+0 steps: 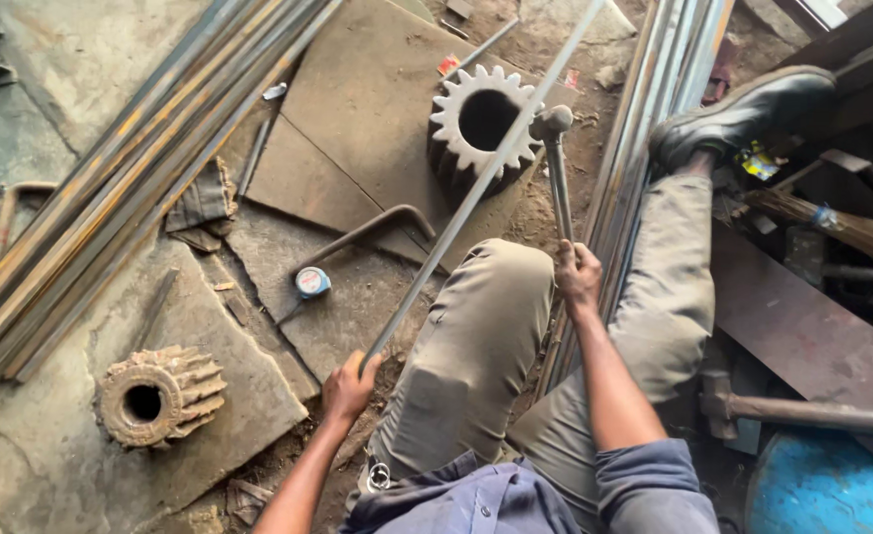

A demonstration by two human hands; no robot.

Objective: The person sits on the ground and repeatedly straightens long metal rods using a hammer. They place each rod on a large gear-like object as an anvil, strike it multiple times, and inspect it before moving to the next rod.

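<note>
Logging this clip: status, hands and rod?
Left hand grips long rod. Right hand grips hammer. Rod lies across white gear. Nothing in the way.

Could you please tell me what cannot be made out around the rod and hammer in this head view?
- Long rod: far end cut off by the top edge.
- Hammer: handle end hidden inside the right hand.
- Left hand: palm and fingertips hidden; only its back shows.
- Tape measure: markings too small to make out.
</note>
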